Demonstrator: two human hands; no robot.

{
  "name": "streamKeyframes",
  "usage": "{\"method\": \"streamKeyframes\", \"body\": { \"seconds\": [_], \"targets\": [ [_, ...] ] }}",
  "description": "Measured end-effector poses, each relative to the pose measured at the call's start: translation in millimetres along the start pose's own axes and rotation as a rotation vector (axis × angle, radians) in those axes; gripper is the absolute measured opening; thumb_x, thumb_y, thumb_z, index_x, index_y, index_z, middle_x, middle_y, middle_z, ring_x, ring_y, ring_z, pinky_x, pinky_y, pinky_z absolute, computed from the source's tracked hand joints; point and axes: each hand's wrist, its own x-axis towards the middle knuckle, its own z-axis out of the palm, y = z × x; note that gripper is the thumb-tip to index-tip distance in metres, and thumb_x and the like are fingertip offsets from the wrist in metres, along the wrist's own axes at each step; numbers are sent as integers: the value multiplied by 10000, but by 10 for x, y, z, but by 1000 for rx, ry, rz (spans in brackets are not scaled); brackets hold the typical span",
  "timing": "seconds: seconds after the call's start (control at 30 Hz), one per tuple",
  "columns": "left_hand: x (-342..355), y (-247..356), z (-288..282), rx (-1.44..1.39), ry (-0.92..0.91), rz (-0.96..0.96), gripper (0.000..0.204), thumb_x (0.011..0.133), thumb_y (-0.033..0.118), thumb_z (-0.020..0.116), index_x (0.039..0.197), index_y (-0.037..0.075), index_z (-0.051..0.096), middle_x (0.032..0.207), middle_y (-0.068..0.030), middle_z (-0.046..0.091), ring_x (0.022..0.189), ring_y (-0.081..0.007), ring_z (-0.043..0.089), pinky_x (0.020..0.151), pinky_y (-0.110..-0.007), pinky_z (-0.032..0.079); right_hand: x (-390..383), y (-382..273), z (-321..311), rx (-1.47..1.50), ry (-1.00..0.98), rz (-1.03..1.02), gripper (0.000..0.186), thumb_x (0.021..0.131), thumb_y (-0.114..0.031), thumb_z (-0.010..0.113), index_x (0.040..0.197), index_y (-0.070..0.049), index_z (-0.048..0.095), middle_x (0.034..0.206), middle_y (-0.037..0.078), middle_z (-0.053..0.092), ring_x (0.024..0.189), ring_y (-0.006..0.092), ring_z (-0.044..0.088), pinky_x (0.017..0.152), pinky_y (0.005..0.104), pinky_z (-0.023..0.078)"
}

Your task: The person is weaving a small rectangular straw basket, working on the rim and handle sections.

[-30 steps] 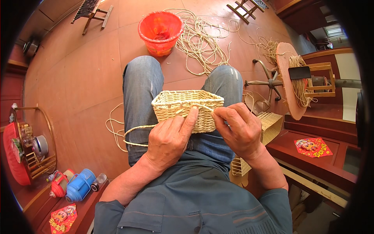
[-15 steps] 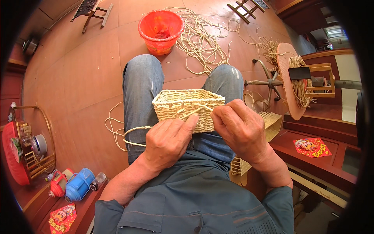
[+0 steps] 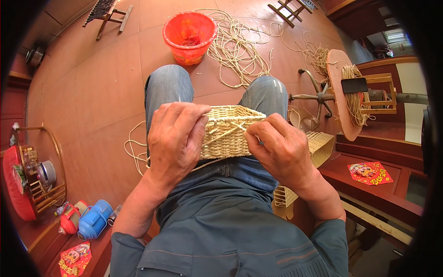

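Note:
A small rectangular basket [image 3: 226, 147] woven from pale cord rests on my lap between my thighs, its open top facing up and away. My left hand [image 3: 176, 134] is closed at the basket's left end, the fingers reaching to the rim and hiding that corner. Near the right end of the front wall, my right hand [image 3: 280, 152] pinches a loose cord strand [image 3: 238, 125] that crosses other strands just below the rim. Under the basket, a cord tail [image 3: 210, 163] runs across my lap toward the left.
A red bucket [image 3: 190, 41] and a tangled heap of cord [image 3: 242, 44] lie on the floor beyond my knees. At right stand a swivel chair [image 3: 339, 94] bearing a cord bundle [image 3: 354, 104], and another woven basket [image 3: 320, 145]. A blue jug [image 3: 94, 219] sits lower left.
My left hand has moved up and left, from the middle of the basket's front wall to its left end. My right hand stays nearly in place, still pinching the strand.

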Motion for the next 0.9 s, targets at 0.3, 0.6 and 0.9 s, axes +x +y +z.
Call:
{"method": "streamKeyframes", "body": {
  "seconds": [0.3, 0.6, 0.9],
  "targets": [
    [347, -203, 186, -539, -502, -362, 241, 1125, 69, 535, 1272, 7, 716, 1058, -112, 764, 1028, -196, 729, 939, -352, 565, 23, 157, 189, 196, -14, 243, 104, 917, -77, 856, 954, -53, 761, 903, 56, 704, 692, 228, 668, 612, 362, 529],
    [367, -275, 245, -779, -597, -491, 252, 1073, 86, 561, 1228, 13, 745, 1018, -115, 769, 947, -202, 723, 900, -369, 567, 22, 225, 190, 224, -18, 254, 117, 893, -102, 866, 941, -57, 769, 963, 68, 692, 889, 257, 683, 798, 400, 549],
    [350, -339, 233, -799, -622, -471, 279, 1128, 44, 513, 1315, -8, 713, 1029, -27, 715, 976, -87, 660, 916, -262, 541, -7, 275, 231, 280, -23, 259, 138, 892, -78, 868, 978, -66, 760, 1027, 73, 698, 968, 284, 681, 866, 414, 545]
  ]
}}
